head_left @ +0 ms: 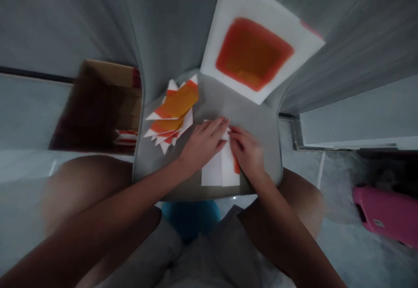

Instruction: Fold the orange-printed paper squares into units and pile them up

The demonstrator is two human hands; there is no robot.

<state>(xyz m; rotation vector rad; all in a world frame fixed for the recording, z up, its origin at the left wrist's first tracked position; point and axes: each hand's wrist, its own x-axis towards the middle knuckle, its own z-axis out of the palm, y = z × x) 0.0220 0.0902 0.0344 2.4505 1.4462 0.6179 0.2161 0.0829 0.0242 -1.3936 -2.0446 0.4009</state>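
Your left hand (203, 143) lies open and flat on a folded white-and-orange paper sheet (217, 172) on a grey padded seat (243, 109) — your right hand (246, 153) curls at its edge, grip unclear; this crease seems to want firm smoothing.

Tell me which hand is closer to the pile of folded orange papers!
Left. The left hand is right beside the pile of folded orange papers, and the right hand is farther off, past the left hand.
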